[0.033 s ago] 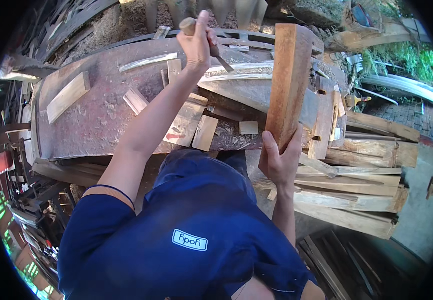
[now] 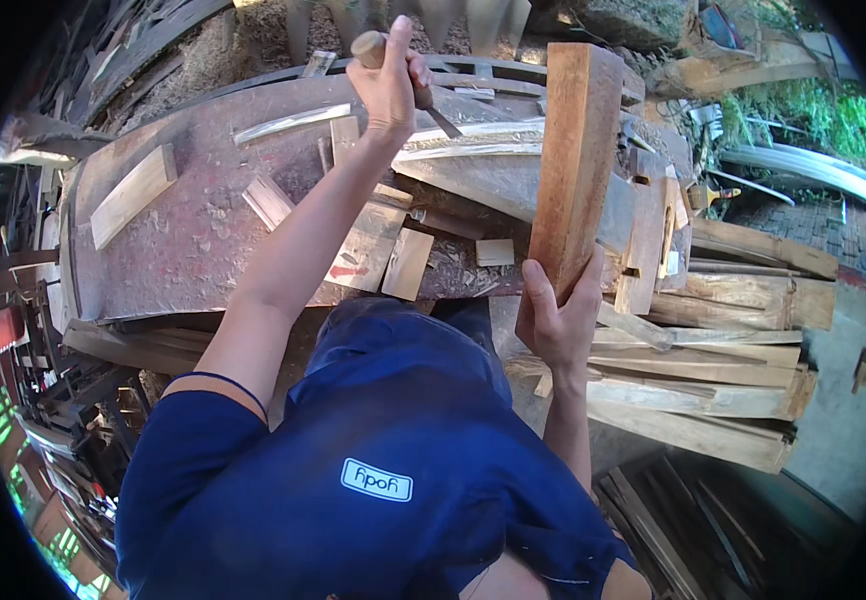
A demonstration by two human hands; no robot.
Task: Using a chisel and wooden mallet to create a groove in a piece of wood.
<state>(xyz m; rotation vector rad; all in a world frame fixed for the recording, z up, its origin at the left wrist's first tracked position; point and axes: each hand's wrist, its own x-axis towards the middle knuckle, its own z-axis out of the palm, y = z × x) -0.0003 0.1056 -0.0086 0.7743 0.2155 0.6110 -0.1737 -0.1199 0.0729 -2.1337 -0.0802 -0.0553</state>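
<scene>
In the head view, my left hand (image 2: 387,92) is raised over the far side of the workbench, its fingers wrapped round the wooden handle of a chisel (image 2: 445,124). The handle's pale round end sticks out by the thumb, and the narrow metal blade points right and toward me. My right hand (image 2: 559,318) grips the near end of a long, thick timber block (image 2: 575,150). That block stands tilted up and away from me, over the bench's right part. A gap separates the chisel's tip from the block.
On the worn reddish workbench (image 2: 193,260) lie a curved offcut (image 2: 135,195), a thin strip (image 2: 293,123), a small square block (image 2: 495,252) and wood shavings. Long planks (image 2: 693,400) are stacked at the right. A paintbrush (image 2: 718,194) lies beyond them.
</scene>
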